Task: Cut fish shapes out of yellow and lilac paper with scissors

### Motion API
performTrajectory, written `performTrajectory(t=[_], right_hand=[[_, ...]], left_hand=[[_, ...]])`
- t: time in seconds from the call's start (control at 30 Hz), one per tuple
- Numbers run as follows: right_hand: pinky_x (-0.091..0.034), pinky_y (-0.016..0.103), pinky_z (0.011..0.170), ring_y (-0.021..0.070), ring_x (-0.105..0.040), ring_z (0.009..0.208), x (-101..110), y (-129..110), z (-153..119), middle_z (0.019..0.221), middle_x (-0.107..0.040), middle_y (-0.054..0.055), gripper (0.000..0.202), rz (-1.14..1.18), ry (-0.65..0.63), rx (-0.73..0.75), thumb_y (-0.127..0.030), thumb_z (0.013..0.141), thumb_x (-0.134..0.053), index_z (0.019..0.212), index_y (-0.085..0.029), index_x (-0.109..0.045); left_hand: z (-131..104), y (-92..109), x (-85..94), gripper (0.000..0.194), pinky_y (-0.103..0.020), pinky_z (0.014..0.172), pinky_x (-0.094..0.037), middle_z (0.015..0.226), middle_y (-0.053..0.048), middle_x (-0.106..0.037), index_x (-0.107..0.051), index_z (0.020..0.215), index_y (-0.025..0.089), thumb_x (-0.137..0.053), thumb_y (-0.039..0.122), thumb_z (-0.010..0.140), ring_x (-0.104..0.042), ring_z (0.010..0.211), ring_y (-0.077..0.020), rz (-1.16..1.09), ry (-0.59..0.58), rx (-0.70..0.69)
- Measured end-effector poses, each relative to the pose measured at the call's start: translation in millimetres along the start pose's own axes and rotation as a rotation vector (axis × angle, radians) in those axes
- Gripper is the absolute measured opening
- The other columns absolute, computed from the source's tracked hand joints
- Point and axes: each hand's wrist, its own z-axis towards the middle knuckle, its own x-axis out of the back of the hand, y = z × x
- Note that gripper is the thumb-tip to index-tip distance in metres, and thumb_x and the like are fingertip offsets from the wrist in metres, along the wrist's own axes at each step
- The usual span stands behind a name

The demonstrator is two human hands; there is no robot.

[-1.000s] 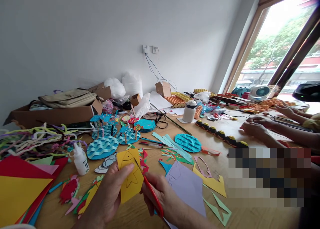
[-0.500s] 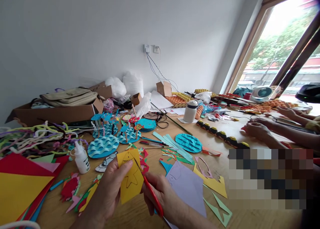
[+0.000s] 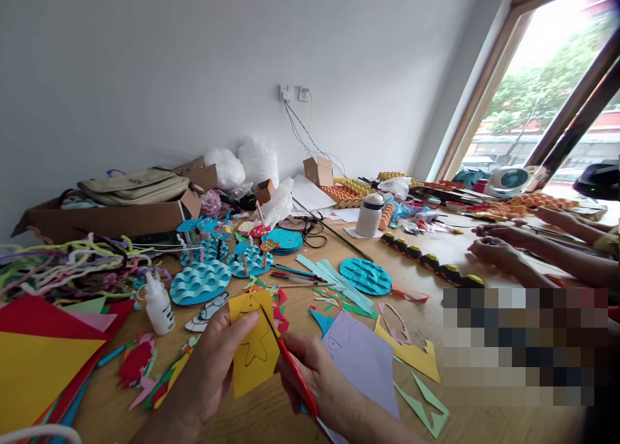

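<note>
Between the thumb and fingers of my left hand (image 3: 220, 350) is a yellow piece of paper (image 3: 249, 376) with a fish outline drawn on it. My right hand (image 3: 312, 373) is closed round red-handled scissors (image 3: 294, 378). Their dark blade lies over the paper's right part, beside the drawn fish. Under and to the right of my right hand is a lilac sheet (image 3: 371, 366) that also bears a drawn outline. Paper fish cut-outs (image 3: 138, 360) lie to the left of my left hand, near a white glue bottle (image 3: 159, 305).
Coloured sheets (image 3: 43, 360) are stacked at the left, below tangled pipe cleaners (image 3: 72, 269). Blue round bases (image 3: 201, 282) stand beyond my hands, with a white flask (image 3: 369, 216) farther back. Paper offcuts (image 3: 426, 405) lie at right. Another person's hands (image 3: 498, 243) are at the far right.
The scissors and yellow paper have shifted only slightly; the blade sits a little differently over the paper. At the right, the other person's hands have changed position.
</note>
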Motion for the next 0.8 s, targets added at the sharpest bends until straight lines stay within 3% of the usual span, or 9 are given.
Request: performTrajectory(t=[0.13,0.33,0.8], right_hand=[[-0.031,0.014,0.034,0.0049,-0.039,0.035,0.0,2.7,1.1,0.046,-0.037,-0.008,0.037,-0.003,0.027,-0.035,-0.052,0.081,-0.046,0.064,-0.018,-0.043],[-0.03,0.015,0.034,0.0057,-0.04,0.035,-1.1,2.0,1.7,0.046,-0.039,-0.008,0.033,-0.001,0.028,-0.041,-0.047,0.081,-0.046,0.065,-0.018,-0.045],[-0.031,0.013,0.034,0.0044,-0.04,0.037,-2.2,0.5,1.2,0.047,-0.038,-0.007,0.039,0.01,0.03,-0.002,-0.051,0.083,-0.042,0.062,-0.019,-0.039]], left_hand=[[1.1,-0.4,0.6,0.027,-0.026,0.051,-0.05,0.06,0.0,-0.071,-0.066,0.091,0.018,-0.071,0.025,0.065,-0.066,0.052,-0.0182,-0.006,0.006,0.009],[1.9,-0.7,-1.1,0.016,-0.024,0.052,-0.05,0.058,0.002,-0.07,-0.064,0.074,0.018,-0.073,0.026,0.063,-0.065,0.05,-0.0156,0.016,0.052,-0.052],[1.0,-4.9,1.6,0.017,-0.023,0.051,-0.049,0.057,0.002,-0.069,-0.065,0.085,0.018,-0.068,0.025,0.07,-0.063,0.05,-0.0146,0.025,0.0,-0.017]])
